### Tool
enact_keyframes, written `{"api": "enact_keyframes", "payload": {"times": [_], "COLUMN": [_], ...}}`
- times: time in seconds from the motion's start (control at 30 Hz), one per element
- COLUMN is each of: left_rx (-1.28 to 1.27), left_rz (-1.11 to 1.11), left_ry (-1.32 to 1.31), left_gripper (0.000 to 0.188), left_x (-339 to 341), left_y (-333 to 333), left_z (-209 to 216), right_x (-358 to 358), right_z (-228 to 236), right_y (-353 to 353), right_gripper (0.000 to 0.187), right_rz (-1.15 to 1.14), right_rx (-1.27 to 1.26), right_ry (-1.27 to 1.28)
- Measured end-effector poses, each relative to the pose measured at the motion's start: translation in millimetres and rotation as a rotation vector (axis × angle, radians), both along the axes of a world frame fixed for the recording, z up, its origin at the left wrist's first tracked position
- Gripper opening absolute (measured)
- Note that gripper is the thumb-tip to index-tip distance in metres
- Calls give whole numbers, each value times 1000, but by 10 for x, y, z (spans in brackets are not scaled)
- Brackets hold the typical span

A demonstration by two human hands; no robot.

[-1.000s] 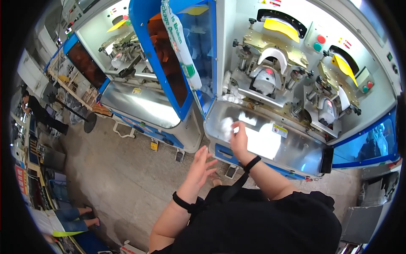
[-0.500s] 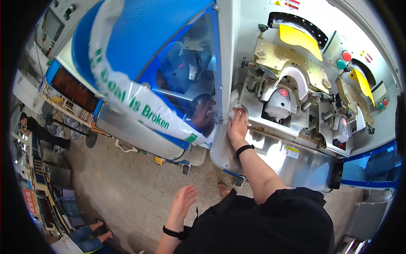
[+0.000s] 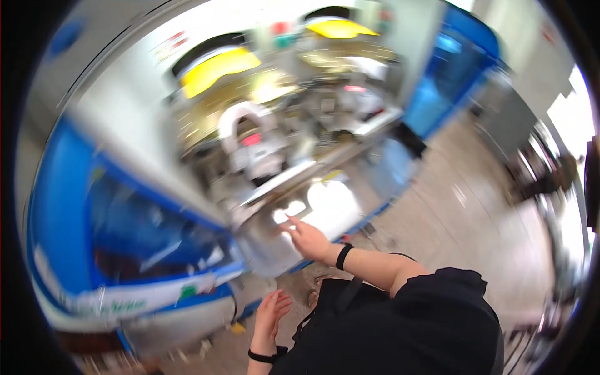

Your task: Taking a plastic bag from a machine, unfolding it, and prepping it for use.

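My right hand (image 3: 309, 241) is in front of the machine, over or close to its shiny metal front panel (image 3: 265, 247). The fingers reach up and to the left, apart, and nothing shows in them; whether they touch the panel I cannot tell. Low in the view, my left hand (image 3: 271, 315) hangs near my body, its fingers loosely stretched and holding nothing. Above the panel is a machine station with a white U-shaped pad (image 3: 232, 119), a grey-white rounded form (image 3: 265, 156) marked by red light, and a yellow flap (image 3: 222, 72). Motion blurs the machine.
A second station with another yellow flap (image 3: 340, 28) sits farther right. Blue doors with see-through windows flank the machine, the left door (image 3: 59, 206) and the right door (image 3: 447, 69). A grey cabinet (image 3: 507, 119) stands beyond, across the floor (image 3: 475, 244).
The view has swung to the right, so the machine appears farther left. My right hand has left the white material at the machine's left edge. My left hand stays low.
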State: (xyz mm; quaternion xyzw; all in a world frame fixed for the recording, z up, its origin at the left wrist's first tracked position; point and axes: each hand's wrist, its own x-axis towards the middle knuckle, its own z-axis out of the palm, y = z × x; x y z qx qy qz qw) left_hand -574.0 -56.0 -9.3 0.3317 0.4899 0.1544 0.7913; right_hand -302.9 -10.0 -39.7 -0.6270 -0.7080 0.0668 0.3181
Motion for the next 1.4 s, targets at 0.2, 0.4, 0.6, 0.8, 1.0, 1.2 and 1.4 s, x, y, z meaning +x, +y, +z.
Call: {"api": "enact_keyframes", "payload": {"times": [0.2, 0.4, 0.6, 0.8, 1.0, 1.2, 1.4], "left_rx": [244, 566, 533, 304, -783, -1055, -1088], "left_rz": [-216, -463, -823, -956, -1293, -1423, -1421], "left_ry": [-24, -34, -139, -321, -680, -824, -730], "left_gripper": [35, 14, 24, 52, 72, 93, 95], "left_x": [565, 2056, 3553, 5098, 6415, 7450, 8661], "left_y": [431, 408, -945, -2689, -5006, -6603, -7676], "left_z": [-353, -233, -105, -57, 616, 1157, 1340], "right_x": [842, 815, -444, -938, 96, 1938, 2561], "right_z": [-232, -594, -1371, -1796, -1124, -354, -975], "right_y": [-2429, -5360, -7388, -8040, -8799, -9853, -10774], "right_gripper": [39, 31, 31, 39, 90, 89, 91], "right_rz": [-444, -1716, -2435, -2446, -2045, -1221, -1557], "right_rx": [-295, -843, -755, -718, 970, 1733, 1853], "right_ry": [-58, 507, 1120, 1387, 1974, 1661, 1689]}}
